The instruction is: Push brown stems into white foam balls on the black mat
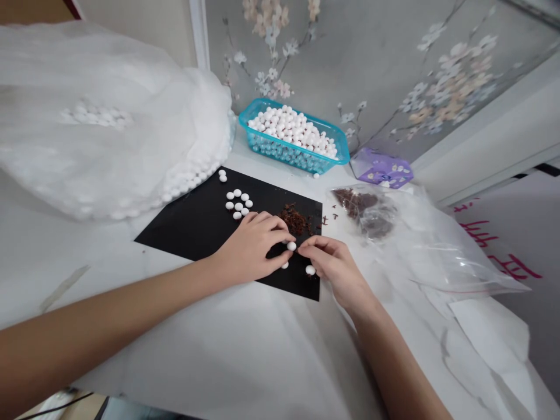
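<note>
A black sheet (196, 224) lies on the white table. My left hand (251, 245) rests on it, fingers pinched around a small white bead (291, 246). My right hand (335, 265) meets it from the right, fingertips pressed together against the same bead. Two more white beads (310, 269) lie on the sheet just below the hands. A small pile of dark brown crumbs (295, 220) sits just behind the hands. Several white beads (238, 204) lie grouped further back on the sheet.
A turquoise basket (341, 156) full of white beads stands at the back against the flowered wall. A large white gauzy bag (109, 116) fills the left. A clear plastic bag (420, 245) with brown crumbs and a purple packet (380, 169) lie to the right.
</note>
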Demonstrator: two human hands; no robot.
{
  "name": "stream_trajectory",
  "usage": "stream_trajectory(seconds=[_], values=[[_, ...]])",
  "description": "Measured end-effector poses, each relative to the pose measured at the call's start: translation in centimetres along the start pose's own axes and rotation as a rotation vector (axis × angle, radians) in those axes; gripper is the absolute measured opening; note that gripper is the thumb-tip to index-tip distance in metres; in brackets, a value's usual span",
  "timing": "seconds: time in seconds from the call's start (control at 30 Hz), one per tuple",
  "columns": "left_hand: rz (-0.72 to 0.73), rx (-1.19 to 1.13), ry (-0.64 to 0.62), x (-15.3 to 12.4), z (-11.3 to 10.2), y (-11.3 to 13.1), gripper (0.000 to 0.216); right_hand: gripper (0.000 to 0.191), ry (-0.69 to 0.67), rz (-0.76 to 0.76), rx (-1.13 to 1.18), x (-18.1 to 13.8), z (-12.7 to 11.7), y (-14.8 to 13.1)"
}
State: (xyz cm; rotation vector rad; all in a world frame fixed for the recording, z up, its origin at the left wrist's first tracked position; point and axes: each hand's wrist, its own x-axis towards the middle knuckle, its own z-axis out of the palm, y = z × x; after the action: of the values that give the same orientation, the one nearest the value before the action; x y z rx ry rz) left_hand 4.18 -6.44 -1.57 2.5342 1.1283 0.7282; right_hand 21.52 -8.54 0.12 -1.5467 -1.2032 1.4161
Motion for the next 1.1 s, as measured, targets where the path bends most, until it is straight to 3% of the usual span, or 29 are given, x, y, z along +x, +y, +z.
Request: stream_trajectory(seconds=[0.37, 0.67, 1.1], values=[[0.099, 0.054, 0.022, -0.2, -0.1, 0.4, 0.022, 0.011, -0.044, 0.004, 0.211, 0.0, -1.3, 0.1], [0.045, 0.039, 0.016, -0.2, 0.2, 0.2, 0.017, 0.012, -0.032, 0.065, 0.000, -0.1, -0.6, -0.1], [0.077, 0.110, 0.058, 0.1, -1.2, 0.2, 0.011, 0.015, -0.023, 0.058, 0.073, -0.3, -0.6, -0.2]])
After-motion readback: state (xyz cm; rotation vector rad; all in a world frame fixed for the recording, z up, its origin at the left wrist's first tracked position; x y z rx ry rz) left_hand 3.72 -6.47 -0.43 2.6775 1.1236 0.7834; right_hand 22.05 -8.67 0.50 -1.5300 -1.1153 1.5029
